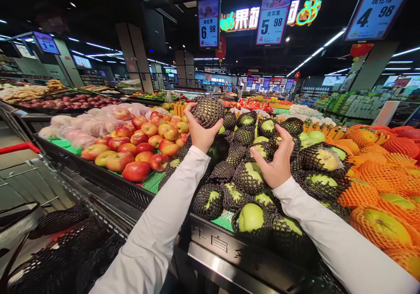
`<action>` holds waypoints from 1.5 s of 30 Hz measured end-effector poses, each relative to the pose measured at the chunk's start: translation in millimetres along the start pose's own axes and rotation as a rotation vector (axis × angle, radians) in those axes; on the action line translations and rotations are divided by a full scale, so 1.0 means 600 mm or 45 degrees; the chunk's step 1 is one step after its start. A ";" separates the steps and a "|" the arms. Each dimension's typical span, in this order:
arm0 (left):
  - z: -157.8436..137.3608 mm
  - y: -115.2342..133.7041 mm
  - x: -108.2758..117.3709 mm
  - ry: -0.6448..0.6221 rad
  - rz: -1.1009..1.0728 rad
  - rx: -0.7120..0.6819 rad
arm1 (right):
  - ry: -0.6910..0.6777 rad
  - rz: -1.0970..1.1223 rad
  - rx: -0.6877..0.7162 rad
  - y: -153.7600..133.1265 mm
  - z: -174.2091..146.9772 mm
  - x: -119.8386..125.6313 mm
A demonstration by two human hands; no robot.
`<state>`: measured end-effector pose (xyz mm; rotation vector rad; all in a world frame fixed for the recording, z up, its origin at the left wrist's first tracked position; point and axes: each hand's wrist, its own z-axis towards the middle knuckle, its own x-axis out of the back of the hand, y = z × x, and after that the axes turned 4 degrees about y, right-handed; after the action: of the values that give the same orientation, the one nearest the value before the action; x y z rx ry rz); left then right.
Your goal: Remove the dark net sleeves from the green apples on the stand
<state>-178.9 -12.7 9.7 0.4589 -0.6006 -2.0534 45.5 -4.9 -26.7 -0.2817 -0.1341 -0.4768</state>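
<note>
My left hand (pixel 201 132) is raised over the display, its fingers wrapped round a green apple (pixel 207 111) in a black foam net. Only netting with a dull greenish-yellow tint shows on that fruit. Lower and to the right, my right hand (pixel 277 158) hovers at the pile with thumb and fingers spread apart and nothing gripped between them. Just beyond its thumb lies a netted green apple (pixel 261 149); whether the thumb touches it I cannot tell. More green apples (pixel 251 217) in black nets fill the bin below both hands, some with bare skin showing.
Red apples (pixel 121 162) lie to the left, with pale wrapped fruit (pixel 90 130) behind them. On the right are fruits in orange nets (pixel 387 222). The black bin edge (pixel 226 241) runs along the front. A cart with a red handle (pixel 19 148) stands at the left.
</note>
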 end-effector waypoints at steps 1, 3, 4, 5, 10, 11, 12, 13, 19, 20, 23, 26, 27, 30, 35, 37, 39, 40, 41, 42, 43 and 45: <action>-0.001 -0.001 0.000 0.025 0.048 -0.013 | 0.005 0.004 -0.002 0.000 0.000 0.000; -0.005 -0.004 -0.001 0.030 0.106 -0.060 | 0.030 0.013 -0.001 -0.001 -0.001 0.001; -0.008 -0.005 -0.002 0.021 0.130 -0.089 | 0.047 0.017 -0.006 -0.001 -0.002 0.001; -0.009 -0.006 -0.001 0.002 0.155 -0.114 | 0.061 0.020 -0.016 -0.001 -0.002 0.001; -0.006 0.000 0.010 -0.437 0.384 -0.121 | 0.095 0.034 -0.056 0.000 -0.003 0.002; -0.005 0.001 0.014 -0.566 0.459 -0.117 | 0.097 0.037 -0.061 0.000 -0.003 0.002; -0.004 0.001 0.016 -0.690 0.540 -0.118 | 0.099 0.041 -0.067 0.000 -0.003 0.002; -0.003 0.000 0.019 -0.811 0.620 -0.121 | 0.101 0.045 -0.071 0.000 -0.003 0.002; -0.002 -0.026 0.020 -1.388 0.934 -0.010 | 0.094 0.054 -0.088 0.003 -0.003 0.000; -0.003 -0.030 0.018 -1.415 0.953 0.031 | 0.091 0.057 -0.090 0.003 -0.003 0.000; -0.009 -0.031 0.011 -1.401 1.011 0.078 | 0.084 0.061 -0.090 0.004 -0.003 0.000; -0.017 -0.026 0.001 -1.316 1.096 0.004 | 0.085 0.046 -0.084 0.003 -0.004 0.000; -0.020 -0.025 -0.002 -1.283 1.124 -0.034 | 0.086 0.043 -0.080 0.003 -0.004 0.000; -0.023 -0.027 -0.010 -1.222 1.171 -0.093 | 0.092 0.045 -0.063 -0.001 -0.005 0.000; -0.029 -0.027 -0.018 -0.998 0.983 -0.165 | 0.083 0.039 -0.044 -0.007 -0.004 0.002; -0.033 -0.023 -0.023 -0.851 0.820 -0.244 | 0.084 0.048 -0.040 -0.009 -0.003 0.002; -0.036 -0.022 -0.031 -0.801 0.710 -0.292 | 0.092 0.063 -0.031 -0.009 -0.003 0.002; -0.036 -0.023 -0.036 -0.831 0.702 -0.285 | 0.097 0.068 -0.025 -0.009 -0.003 0.003; -0.035 -0.025 -0.041 -0.892 0.721 -0.249 | 0.104 0.071 -0.018 -0.009 -0.003 0.003; -0.032 -0.028 -0.045 -0.972 0.760 -0.186 | 0.112 0.072 -0.007 -0.009 -0.003 0.003; -0.029 -0.031 -0.049 -1.062 0.809 -0.114 | 0.118 0.069 0.002 -0.008 -0.003 0.003; -0.021 -0.037 -0.054 -1.232 0.912 0.006 | 0.120 0.059 0.012 -0.007 -0.003 0.003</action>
<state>-170.3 22.2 -10.6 -0.7278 -1.1244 -1.4617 45.2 -10.0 -27.3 -0.2524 -0.0379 -0.4422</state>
